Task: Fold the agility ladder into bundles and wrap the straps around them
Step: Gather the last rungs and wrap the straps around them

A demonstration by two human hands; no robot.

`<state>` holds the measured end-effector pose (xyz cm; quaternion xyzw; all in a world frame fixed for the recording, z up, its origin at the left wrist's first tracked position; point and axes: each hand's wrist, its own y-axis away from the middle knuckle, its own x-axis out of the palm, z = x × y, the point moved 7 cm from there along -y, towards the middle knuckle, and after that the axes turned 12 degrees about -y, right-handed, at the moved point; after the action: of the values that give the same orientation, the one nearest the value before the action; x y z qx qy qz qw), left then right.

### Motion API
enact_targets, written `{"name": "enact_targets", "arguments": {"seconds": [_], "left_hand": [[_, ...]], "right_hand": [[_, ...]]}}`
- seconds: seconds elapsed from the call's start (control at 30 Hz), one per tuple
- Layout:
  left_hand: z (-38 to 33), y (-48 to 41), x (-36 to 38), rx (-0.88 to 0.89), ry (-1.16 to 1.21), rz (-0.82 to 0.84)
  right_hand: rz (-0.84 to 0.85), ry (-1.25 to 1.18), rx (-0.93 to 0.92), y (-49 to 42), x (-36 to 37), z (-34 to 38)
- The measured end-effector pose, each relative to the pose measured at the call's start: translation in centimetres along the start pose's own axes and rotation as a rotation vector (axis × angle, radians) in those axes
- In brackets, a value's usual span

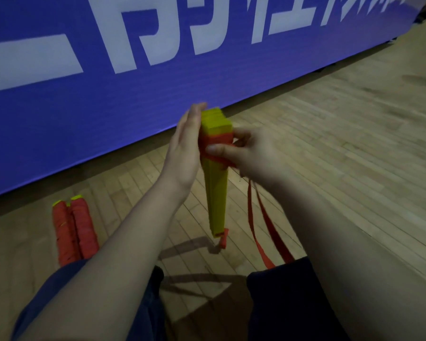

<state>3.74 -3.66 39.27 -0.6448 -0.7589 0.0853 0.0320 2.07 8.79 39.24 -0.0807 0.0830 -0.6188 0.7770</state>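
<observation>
Head view of a strap-wrapping step on a wooden gym floor [330,143]. A blue banner [108,99] stands along the far edge of the floor and carries large white characters, cropped at the top; they look like Japanese script but cannot be read as a word. A small dark mark near the lower end of the yellow rung bundle [217,193] is too blurred to read. The bundle is held in the air between the two hands, nearly upright, with its lower end toward the floor, where a short red tab [223,239] hangs. The left hand [186,141] lies flat against the bundle's left face near the top, its grip released and the fingers straight. The right hand [246,153] is at the bundle's right side, its grip closed on the red strap [217,140], with the thumb laid across the front and the fingers curled behind. The strap bands the upper part of the bundle, just below its yellow tip. The loose strap tail [261,225] drops from the right hand to the person's dark trousers [280,303]. Two wrapped bundles [74,230], red with yellow tips, lie side by side on the floor at lower left, well apart from both hands.
</observation>
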Motion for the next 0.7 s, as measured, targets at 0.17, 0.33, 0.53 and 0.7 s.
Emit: {"name": "enact_targets", "arguments": {"seconds": [0.17, 0.33, 0.53, 0.7], "left_hand": [[3.0, -1.5, -0.3, -0.169, -0.018, -0.072], [4.7, -1.4, 0.2, -0.236, -0.024, 0.003], [6.0, -1.0, -0.1, -0.384, -0.018, 0.04], [5.9, -1.0, -0.5, -0.402, -0.029, 0.013]], "right_hand": [[0.046, 0.105, 0.124, -0.4, 1.4, -4.4], [0.065, 0.185, 0.162, 0.2, 1.3, -5.8], [0.114, 0.306, 0.197, 0.7, 1.5, -5.9], [0.148, 0.435, 0.176, 0.5, 1.6, -5.5]]}}
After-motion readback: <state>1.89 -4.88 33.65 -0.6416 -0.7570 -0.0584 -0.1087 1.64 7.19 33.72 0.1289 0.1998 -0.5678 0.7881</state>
